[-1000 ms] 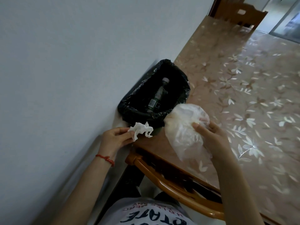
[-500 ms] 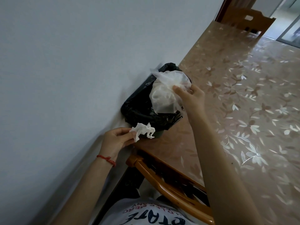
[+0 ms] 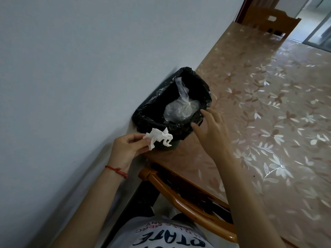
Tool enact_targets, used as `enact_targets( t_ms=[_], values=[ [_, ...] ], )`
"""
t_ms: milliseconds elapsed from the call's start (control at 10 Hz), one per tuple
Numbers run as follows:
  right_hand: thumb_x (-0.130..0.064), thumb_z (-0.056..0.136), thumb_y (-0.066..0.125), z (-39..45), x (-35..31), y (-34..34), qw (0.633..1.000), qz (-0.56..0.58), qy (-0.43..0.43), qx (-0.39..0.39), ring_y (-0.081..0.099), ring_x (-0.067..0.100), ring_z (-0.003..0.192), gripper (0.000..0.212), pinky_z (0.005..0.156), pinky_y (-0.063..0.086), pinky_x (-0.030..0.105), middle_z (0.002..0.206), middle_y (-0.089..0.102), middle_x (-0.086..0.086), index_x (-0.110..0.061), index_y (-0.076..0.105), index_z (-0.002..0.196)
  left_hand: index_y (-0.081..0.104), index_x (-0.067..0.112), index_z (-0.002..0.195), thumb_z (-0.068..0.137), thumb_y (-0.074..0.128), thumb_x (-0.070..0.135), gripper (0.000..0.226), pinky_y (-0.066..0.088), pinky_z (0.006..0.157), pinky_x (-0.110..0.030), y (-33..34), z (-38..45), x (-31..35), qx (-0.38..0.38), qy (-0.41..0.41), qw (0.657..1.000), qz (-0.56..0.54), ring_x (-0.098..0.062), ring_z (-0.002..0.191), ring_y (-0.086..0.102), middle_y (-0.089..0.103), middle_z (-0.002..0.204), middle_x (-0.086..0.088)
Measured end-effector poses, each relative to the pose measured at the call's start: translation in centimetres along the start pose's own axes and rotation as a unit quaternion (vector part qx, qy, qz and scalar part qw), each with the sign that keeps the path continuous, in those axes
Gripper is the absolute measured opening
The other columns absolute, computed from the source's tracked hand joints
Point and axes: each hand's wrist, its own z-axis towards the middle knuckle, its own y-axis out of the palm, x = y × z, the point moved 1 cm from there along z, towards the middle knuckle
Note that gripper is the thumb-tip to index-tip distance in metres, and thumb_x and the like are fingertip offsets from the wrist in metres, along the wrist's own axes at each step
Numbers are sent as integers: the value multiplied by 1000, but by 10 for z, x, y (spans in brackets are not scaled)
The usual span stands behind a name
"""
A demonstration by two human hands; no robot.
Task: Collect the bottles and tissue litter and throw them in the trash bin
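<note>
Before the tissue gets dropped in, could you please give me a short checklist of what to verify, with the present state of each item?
1. Tissue held securely: the left hand pinches the crumpled tissue: ok.
2. Tissue over the opening: it sits at the near rim of the trash bin, not yet above the opening: not ok.
3. Right hand out of the way: the right hand is open and holds nothing, beside the bin's near corner: ok.
4. Room in the bin: the clear plastic bag lies inside, below the rim: ok.
5. Bin liner seated: the black liner is folded over the rim where visible: ok.
6. No litter left on the table: none in view, but part is out of frame: cannot tell.
</note>
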Motion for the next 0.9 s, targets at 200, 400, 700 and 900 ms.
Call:
enact_targets(
  t_ms=[200,400,700,900],
  values=[
    [-43,86,40,-42,7,6,995,-85,-32,-36,46,32,125,53,98,42,47,133,51,16,-8,52,125,68,4,82,74,66,-4,11,54,57,-16,13,3,19,-22,49,999,2,-10,62,69,72,62,2],
    [-40,87,50,-62,13,7,989,-129,-29,-65,48,34,124,49,95,46,52,131,53,19,-6,55,122,67,6,76,75,67,-6,12,54,58,-16,46,25,50,-42,104,993,29,-7,59,68,68,72,-4],
    [-44,86,40,-74,18,6,991,-118,-17,-59,49,33,123,53,95,45,55,131,53,17,-7,55,122,67,4,76,73,69,-3,8,58,75,-33,80,80,57,-1,129,987,95,-24,75,66,65,74,-6],
    [-43,86,41,-74,22,9,992,-115,-36,-26,52,32,120,53,97,43,43,129,55,16,-7,57,120,68,2,97,80,66,14,21,57,70,-24,78,74,50,27,180,974,136,-19,76,65,66,77,-3]
  ],
)
